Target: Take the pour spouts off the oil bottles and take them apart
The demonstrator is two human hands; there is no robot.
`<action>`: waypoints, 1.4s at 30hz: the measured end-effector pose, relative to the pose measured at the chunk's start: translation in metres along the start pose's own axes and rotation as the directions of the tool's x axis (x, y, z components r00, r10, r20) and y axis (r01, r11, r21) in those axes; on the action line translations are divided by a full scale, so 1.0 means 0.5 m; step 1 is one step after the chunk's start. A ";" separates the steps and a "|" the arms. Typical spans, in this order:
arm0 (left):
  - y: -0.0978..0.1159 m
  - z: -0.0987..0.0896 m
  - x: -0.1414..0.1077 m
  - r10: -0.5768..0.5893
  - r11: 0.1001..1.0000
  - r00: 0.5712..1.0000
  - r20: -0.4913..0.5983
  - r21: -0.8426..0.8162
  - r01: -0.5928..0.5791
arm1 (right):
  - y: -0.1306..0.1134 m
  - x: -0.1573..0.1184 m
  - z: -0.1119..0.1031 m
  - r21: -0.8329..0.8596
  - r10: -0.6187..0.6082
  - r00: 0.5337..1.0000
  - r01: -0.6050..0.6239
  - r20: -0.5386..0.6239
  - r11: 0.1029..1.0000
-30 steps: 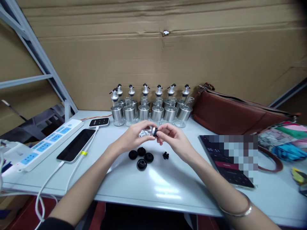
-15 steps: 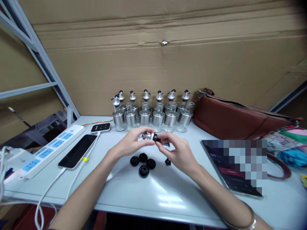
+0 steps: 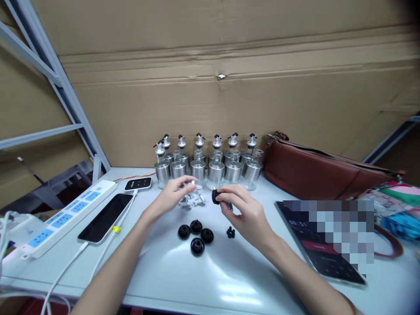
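Note:
My left hand [image 3: 173, 194] has its thumb and forefinger closed on a small silver pourer spout [image 3: 198, 187], mostly hidden by the fingers. Beneath that hand lies a pile of silver spout pieces [image 3: 193, 201] on the table. To the right, my right hand [image 3: 244, 210] pinches a round black stopper [image 3: 215, 197] between thumb and fingers, apart from the left hand. Several black stoppers [image 3: 197, 246] lie in a cluster in front of the hands. A little heap of small black parts [image 3: 230, 232] sits just below my right fingers. Further black pieces [image 3: 230, 206] are partly hidden behind that hand.
Glass bottles with metal sleeves [image 3: 198, 169] stand in two rows at the back, the rear ones topped with pourers. On the left are a phone [image 3: 105, 218], a power strip [image 3: 70, 216] and cables. A brown bag [image 3: 321, 170] and a tablet [image 3: 315, 245] lie right.
My hands have moved apart; the black stopper stays in my right hand, away from the silver piece it was touching. My left hand has shifted slightly left, revealing the spout pile.

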State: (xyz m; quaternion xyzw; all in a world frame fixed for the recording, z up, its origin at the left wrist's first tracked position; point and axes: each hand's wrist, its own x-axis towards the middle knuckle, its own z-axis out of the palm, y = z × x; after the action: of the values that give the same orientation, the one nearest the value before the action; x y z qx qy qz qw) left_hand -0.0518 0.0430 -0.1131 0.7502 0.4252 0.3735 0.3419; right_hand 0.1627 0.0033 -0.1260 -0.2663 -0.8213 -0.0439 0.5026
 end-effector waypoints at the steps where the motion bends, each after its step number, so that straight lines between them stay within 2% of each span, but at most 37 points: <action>1: -0.015 -0.007 0.005 -0.015 0.999 0.998 -0.062 0.040 0.018 | 0.000 0.000 -0.001 -0.003 0.021 1.000 -0.021 -0.015 1.000; 2: -0.031 -0.013 0.009 -0.020 0.996 0.994 -0.111 0.086 0.030 | 0.000 0.000 -0.002 -0.002 0.041 0.999 -0.041 -0.017 0.999; 4: -0.060 -0.016 0.013 -0.011 0.980 0.992 -0.122 0.195 0.034 | -0.002 -0.001 -0.001 0.000 0.069 0.997 -0.069 0.032 0.998; 9: -0.100 0.019 0.006 0.025 0.934 1.000 -0.002 0.355 -0.022 | -0.002 -0.009 0.007 -0.032 0.118 0.957 -0.113 0.266 0.993; 12: -0.103 0.040 0.003 0.032 0.915 0.999 0.041 0.400 -0.046 | 0.009 -0.018 0.014 -0.089 0.171 0.896 -0.147 0.410 0.985; 15: -0.102 0.049 0.004 0.073 0.881 0.996 0.056 0.464 -0.090 | 0.016 -0.029 0.022 -0.120 0.236 0.803 -0.204 0.547 0.972; 18: -0.105 0.052 0.006 0.112 0.848 0.992 0.053 0.515 -0.124 | 0.014 -0.037 0.027 -0.093 0.271 0.725 -0.276 0.633 0.957; 20: -0.107 0.053 0.006 0.118 0.828 0.990 0.072 0.544 -0.138 | 0.008 -0.038 0.028 -0.043 0.258 0.712 -0.305 0.653 0.951; 24: -0.113 0.058 0.005 0.127 0.793 0.987 0.102 0.587 -0.162 | -0.001 -0.035 0.025 0.036 0.227 0.731 -0.325 0.643 0.945; 28: -0.115 0.061 0.007 0.142 0.777 0.983 0.116 0.602 -0.183 | -0.001 -0.034 0.024 -0.008 0.236 0.739 -0.298 0.631 0.955; 30: -0.116 0.062 0.007 0.152 0.775 0.982 0.111 0.604 -0.188 | -0.001 -0.032 0.024 -0.050 0.256 0.719 -0.295 0.646 0.954; 35: -0.117 0.063 0.007 0.176 0.760 0.982 0.071 0.624 -0.181 | -0.009 -0.024 0.022 -0.110 0.323 0.628 -0.353 0.708 0.929; 38: -0.114 0.066 0.006 0.186 0.749 0.981 0.058 0.638 -0.180 | -0.013 -0.020 0.019 -0.138 0.344 0.621 -0.355 0.704 0.925; 42: -0.108 0.072 0.004 0.211 0.745 0.975 0.063 0.636 -0.202 | -0.012 -0.019 0.017 -0.149 0.338 0.635 -0.333 0.694 0.931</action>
State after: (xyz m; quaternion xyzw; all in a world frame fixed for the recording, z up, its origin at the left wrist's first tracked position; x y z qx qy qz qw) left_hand -0.0410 0.0596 -0.1748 0.8614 0.4433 0.2471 0.0206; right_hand 0.1562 -0.0025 -0.1369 -0.4118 -0.8863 0.1533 0.1460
